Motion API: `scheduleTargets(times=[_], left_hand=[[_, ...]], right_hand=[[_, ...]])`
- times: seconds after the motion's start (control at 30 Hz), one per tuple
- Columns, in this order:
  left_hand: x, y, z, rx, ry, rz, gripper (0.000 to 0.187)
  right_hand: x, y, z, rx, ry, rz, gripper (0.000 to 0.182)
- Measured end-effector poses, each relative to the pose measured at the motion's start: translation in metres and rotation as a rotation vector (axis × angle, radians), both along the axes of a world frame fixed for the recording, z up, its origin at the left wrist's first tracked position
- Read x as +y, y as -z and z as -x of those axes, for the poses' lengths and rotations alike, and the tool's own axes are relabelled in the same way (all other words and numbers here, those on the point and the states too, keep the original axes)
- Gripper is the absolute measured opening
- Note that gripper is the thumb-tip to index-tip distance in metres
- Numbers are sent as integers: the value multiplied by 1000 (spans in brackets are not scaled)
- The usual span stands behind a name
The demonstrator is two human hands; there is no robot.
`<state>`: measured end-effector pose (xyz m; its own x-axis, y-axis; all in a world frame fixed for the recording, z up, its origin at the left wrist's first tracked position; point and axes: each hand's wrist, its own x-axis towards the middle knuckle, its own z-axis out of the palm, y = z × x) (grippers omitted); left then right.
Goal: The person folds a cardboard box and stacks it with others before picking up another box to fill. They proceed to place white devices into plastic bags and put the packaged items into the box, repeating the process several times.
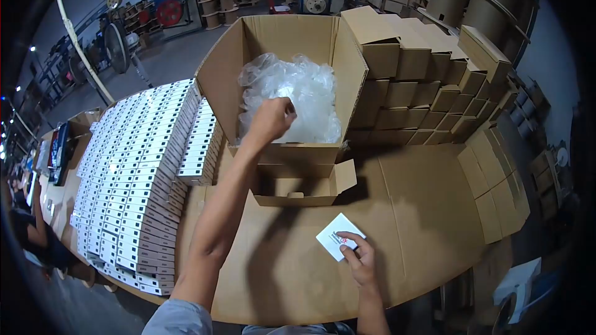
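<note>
My left hand (273, 119) reaches over the near side of a large open cardboard box (217, 74) filled with crumpled clear plastic bags (288, 87). Its fingers are curled closed, and what is in them, if anything, cannot be made out. Low over the table, my right hand (360, 262) grips the right edge of a flat white square box (335, 233) with dark and red print on top. Between the hands, a small open carton (295, 201) stands against the big box, its side flap folded out to the right.
Stacked white boxes (133, 167) with black squares fill the table's left side. Brown cartons (410, 87) are piled at the back right, and folded cardboard (493, 180) lies along the right edge. Another person's arm (38, 217) shows at far left. Cardboard covers the table (428, 211).
</note>
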<state>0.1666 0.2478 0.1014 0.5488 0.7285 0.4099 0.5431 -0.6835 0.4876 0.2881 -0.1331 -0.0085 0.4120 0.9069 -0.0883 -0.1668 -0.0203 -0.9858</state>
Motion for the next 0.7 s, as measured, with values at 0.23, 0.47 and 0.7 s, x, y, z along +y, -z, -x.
scheduleTargets(times=[0.23,0.47,0.7], left_hand=[[-34,-70,55,-483,13,42,14],[-147,-47,117,-761,214,272,11],[-260,56,161,-687,232,790,9]], right_hand=[[4,-12,7,19,-26,-34,26],[22,-55,29,-183,-93,-197,42],[40,-6,65,309,-501,-211,59]])
